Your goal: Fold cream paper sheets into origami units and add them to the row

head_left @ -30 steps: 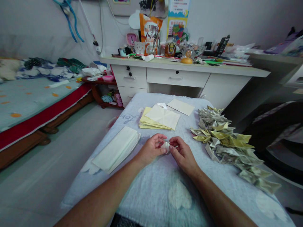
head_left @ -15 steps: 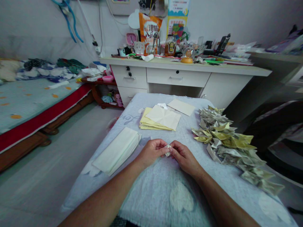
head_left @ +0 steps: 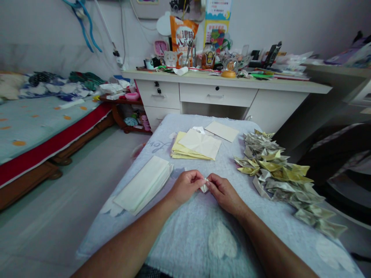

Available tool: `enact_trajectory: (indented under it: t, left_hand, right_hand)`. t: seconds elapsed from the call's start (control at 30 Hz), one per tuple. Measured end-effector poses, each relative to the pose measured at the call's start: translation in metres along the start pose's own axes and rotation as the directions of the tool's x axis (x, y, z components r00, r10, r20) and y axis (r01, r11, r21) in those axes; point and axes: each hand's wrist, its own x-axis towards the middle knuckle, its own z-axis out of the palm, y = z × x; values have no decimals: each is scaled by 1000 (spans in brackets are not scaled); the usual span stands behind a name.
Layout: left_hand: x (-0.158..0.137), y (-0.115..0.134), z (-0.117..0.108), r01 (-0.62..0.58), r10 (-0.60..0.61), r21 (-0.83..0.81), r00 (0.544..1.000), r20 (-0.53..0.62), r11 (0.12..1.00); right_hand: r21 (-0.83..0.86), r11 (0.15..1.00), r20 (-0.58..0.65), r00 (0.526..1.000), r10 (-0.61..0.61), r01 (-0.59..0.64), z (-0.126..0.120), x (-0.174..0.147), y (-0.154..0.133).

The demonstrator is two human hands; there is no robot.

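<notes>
- The left hand point(head_left: 187, 186) pinches a small white paper point(head_left: 204, 188) between thumb and fingers; the grip is closed on its left side.
- The right hand point(head_left: 224, 191) pinches the same paper from the other side, thumb toward the viewer, its grip closed too.
- This paper is folded, sits between the two hands and points downward, near the middle of the cloth-covered tabletop point(head_left: 185, 239); whether it touches the cloth I cannot tell.
- Just beyond the hands lies a stack of yellow sheets point(head_left: 176, 150), with a creased white sheet point(head_left: 199, 143) on top, turned askew.
- Behind that stack, a white scrap point(head_left: 198, 129) shows, and a cream card point(head_left: 222, 131) lies flat to its right.
- Left of the left hand, a pile of long white paper point(head_left: 142, 184) lies at a slant, its layers fanned along one side.
- Right of the right hand, well apart from it, grey and yellow folded pieces point(head_left: 278, 170) crowd together in a long row down that side.
- A white strip point(head_left: 261, 188) lies at the near left edge of that row.
- Past the far end stands a white drawer unit point(head_left: 217, 95), carrying an orange bag point(head_left: 182, 36), a jar point(head_left: 208, 58) and a pink clock point(head_left: 160, 48).
- At far left is a bed point(head_left: 34, 123).
</notes>
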Motion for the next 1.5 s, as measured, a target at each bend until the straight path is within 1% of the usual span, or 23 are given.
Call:
enact_trajectory:
  t: [0.17, 0.23, 0.3, 0.33, 0.37, 0.43, 0.5, 0.67, 0.73, 0.77, 0.9, 1.03, 1.17, 1.23, 1.4, 1.5]
  left_hand:
    - [3, -3, 1, -2, 3, 27, 999, -50, 1000]
    - [4, -6, 1, 3, -1, 34, 997, -73, 999]
    - [4, -9, 2, -7, 14, 69, 995, -96, 998]
    - [3, -10, 2, -13, 25, 116, 995, -101, 993]
    - [3, -11, 2, -29, 52, 199, 993, -110, 980]
    - [1, -11, 1, -56, 102, 368, 989, -107, 928]
    - [0, -10, 1, -80, 139, 503, 987, -82, 860]
    - [-4, -3, -1, -144, 184, 669, 983, 10, 729]
    - [-6, 0, -3, -180, 228, 714, 973, 29, 677]
    - [-7, 1, -4, -199, 242, 721, 969, 45, 664]
    - [-11, 4, -10, -235, 226, 749, 967, 116, 619]
    - [-13, 3, -11, -278, 255, 771, 954, 154, 573]
    - [-13, 1, -10, -313, 294, 782, 940, 175, 538]
    - [-13, -1, -9, -323, 302, 794, 935, 184, 515]
    - [-13, -5, -8, -343, 299, 812, 929, 218, 473]
    - [-13, -6, -8, -349, 313, 813, 925, 217, 466]
  right_hand:
    - [82, 996, -52, 998, -18, 23, 2, -1, 0]
    - [31, 999, -64, 997, -31, 33, 2, -2, 0]
    - [-70, 996, -54, 997, -53, 49, 2, -3, 1]
    - [-115, 991, -41, 997, -68, 63, 2, -3, 1]
    - [-151, 985, -26, 996, -85, 80, 2, -3, 2]
    - [-205, 973, -7, 994, -110, 107, 2, -2, 3]
    - [-253, 959, -2, 992, -129, 125, 1, -2, 5]
    - [-345, 926, 13, 987, -158, 153, -2, 1, 9]
    - [-356, 922, 10, 987, -160, 153, -3, 1, 11]
    - [-361, 920, 10, 987, -163, 156, -2, 1, 11]
    - [-367, 910, 5, 979, -206, 193, 1, 1, 12]
    - [-368, 900, -13, 966, -256, 234, 2, 1, 9]
    - [-411, 875, -21, 958, -288, 254, 2, 0, 7]
    - [-434, 866, -8, 960, -280, 249, 2, -1, 8]
    - [-458, 871, -18, 977, -211, 179, 2, -2, 11]
    - [-453, 872, -3, 977, -212, 187, 1, -3, 12]
